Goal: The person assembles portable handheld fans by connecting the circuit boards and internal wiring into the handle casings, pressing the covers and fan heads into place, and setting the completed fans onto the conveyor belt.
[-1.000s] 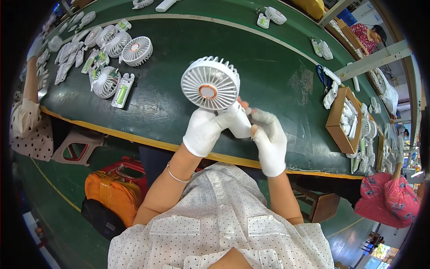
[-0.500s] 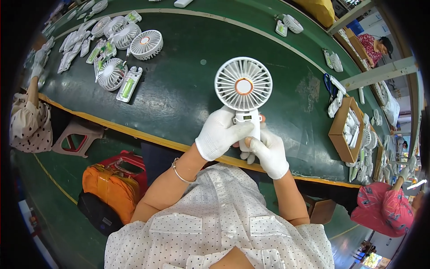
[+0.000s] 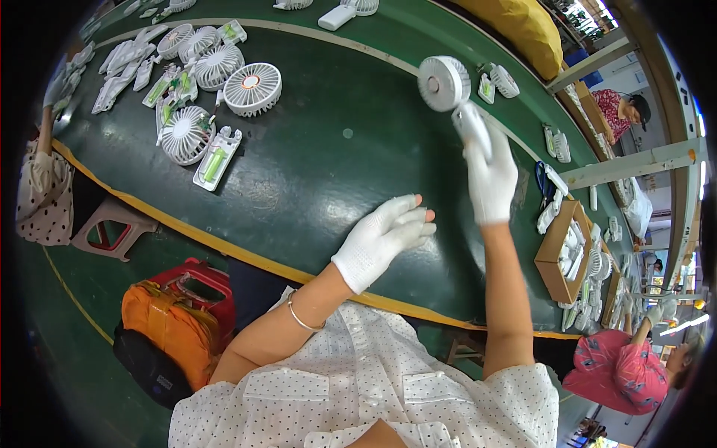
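My right hand point(image 3: 491, 175), in a white glove, reaches out over the far side of the green table and grips a white handheld fan point(image 3: 444, 83) by its handle. The fan's round head points away to the upper left, close to the pale line on the table. Nearer to me, my left hand point(image 3: 385, 240) hovers over the table, gloved with some fingertips bare. Its fingers are stretched out and nothing is in it. Several white fan heads point(image 3: 252, 89) and opened handles with green battery cells point(image 3: 215, 166) lie to the left.
A cardboard box point(image 3: 551, 261) of white parts stands at the right, with blue-handled pliers point(image 3: 541, 179) behind it. More fans point(image 3: 503, 81) lie beyond the pale line. A metal post point(image 3: 635, 163) juts in at the right. Co-workers sit at both sides.
My left hand has let go of the fan and stays near the table's front. The right hand has carried the fan away to the far right, turning its head.
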Tool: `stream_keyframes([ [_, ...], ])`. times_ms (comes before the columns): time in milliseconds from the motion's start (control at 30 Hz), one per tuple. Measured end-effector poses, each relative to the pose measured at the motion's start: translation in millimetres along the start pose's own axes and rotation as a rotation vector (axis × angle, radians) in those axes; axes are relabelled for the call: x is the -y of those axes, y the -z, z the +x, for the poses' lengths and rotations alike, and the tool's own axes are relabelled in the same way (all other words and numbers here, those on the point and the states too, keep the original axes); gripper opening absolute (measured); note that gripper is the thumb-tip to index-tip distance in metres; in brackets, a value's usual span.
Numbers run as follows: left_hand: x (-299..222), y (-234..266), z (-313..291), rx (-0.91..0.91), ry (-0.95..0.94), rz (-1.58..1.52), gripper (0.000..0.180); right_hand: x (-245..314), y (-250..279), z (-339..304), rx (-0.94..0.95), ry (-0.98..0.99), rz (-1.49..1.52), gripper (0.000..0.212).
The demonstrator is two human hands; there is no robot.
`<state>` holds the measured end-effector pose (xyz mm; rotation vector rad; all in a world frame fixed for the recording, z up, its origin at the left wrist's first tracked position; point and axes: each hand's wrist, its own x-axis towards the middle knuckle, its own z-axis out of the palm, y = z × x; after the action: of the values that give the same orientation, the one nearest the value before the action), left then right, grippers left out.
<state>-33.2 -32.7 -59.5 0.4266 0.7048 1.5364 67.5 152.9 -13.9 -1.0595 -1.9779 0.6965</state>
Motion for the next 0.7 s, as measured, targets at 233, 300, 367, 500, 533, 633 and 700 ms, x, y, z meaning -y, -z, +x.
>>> stream_keyframes([
  [233, -3, -3, 6, -0.022, 0.063, -0.036, 0.052, -97, -53, 168, -0.137, 0.412, -0.843, 0.039],
  [300, -3, 0, 5, -0.014, 0.036, 0.016, 0.051, -106, -59, 183, -0.09, 0.26, -0.853, 0.035],
  [367, -5, -2, 4, -0.02, 0.035, 0.015, 0.05, -112, -52, 192, -0.18, 0.141, -0.842, 0.033],
  [500, -5, 1, 0, -0.024, 0.037, 0.029, 0.046, -125, -39, 187, -0.266, 0.001, -0.975, 0.038],
  [533, -6, 1, -1, -0.02, 0.038, 0.028, 0.046, -132, -30, 191, -0.163, -0.091, -0.954, 0.04],
  [633, -4, 1, 1, -0.018, 0.04, 0.029, 0.045, -156, -5, 199, -0.06, -0.189, -0.923, 0.043],
  [700, -2, -2, 4, 0.015, 0.044, 0.027, 0.046, -167, 15, 200, -0.086, -0.172, -0.833, 0.052],
])
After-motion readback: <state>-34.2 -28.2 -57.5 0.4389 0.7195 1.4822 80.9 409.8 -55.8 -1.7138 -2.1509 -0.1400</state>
